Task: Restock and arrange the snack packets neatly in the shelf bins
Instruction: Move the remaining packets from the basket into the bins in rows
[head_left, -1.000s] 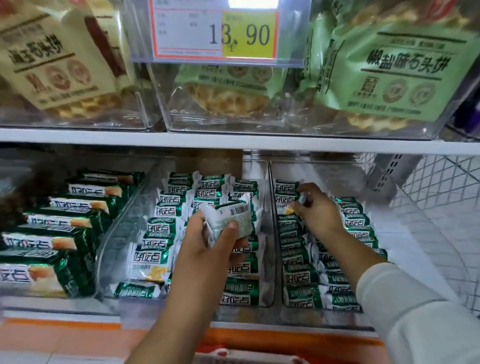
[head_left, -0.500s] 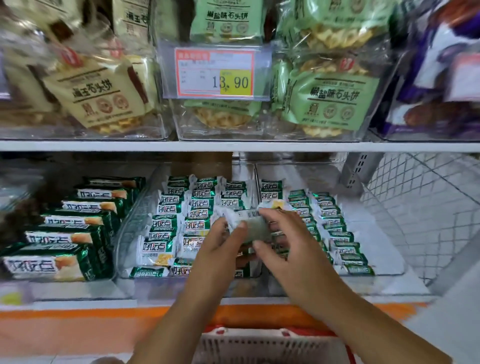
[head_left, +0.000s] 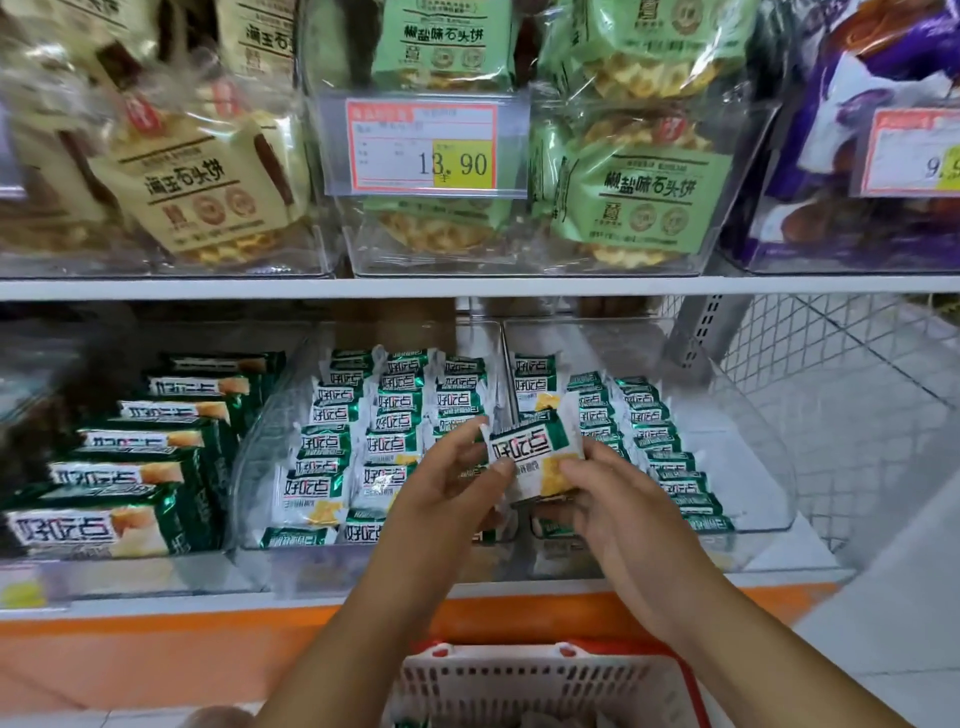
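Observation:
A small white-and-green snack packet (head_left: 535, 452) is held up in front of the lower shelf, label facing me. My left hand (head_left: 447, 488) pinches its left edge with thumb and fingers, and my right hand (head_left: 608, 499) pinches its right edge. Behind them, the middle clear bin (head_left: 260, 457) holds rows of the same packets (head_left: 384, 415). The right clear bin (head_left: 748, 467) holds two rows of packets (head_left: 644, 431) on its left side.
Larger green boxes (head_left: 130, 467) fill the bin at the left. The upper shelf (head_left: 467, 286) carries bins of big biscuit bags and a price tag (head_left: 423, 145). A white-and-red basket (head_left: 540, 680) sits below my arms. Wire mesh (head_left: 857, 395) closes the right side.
My right hand left the right bin and joined my left hand on the packet. The packet was turned so its printed front faces me. The view pulled back from the shelf.

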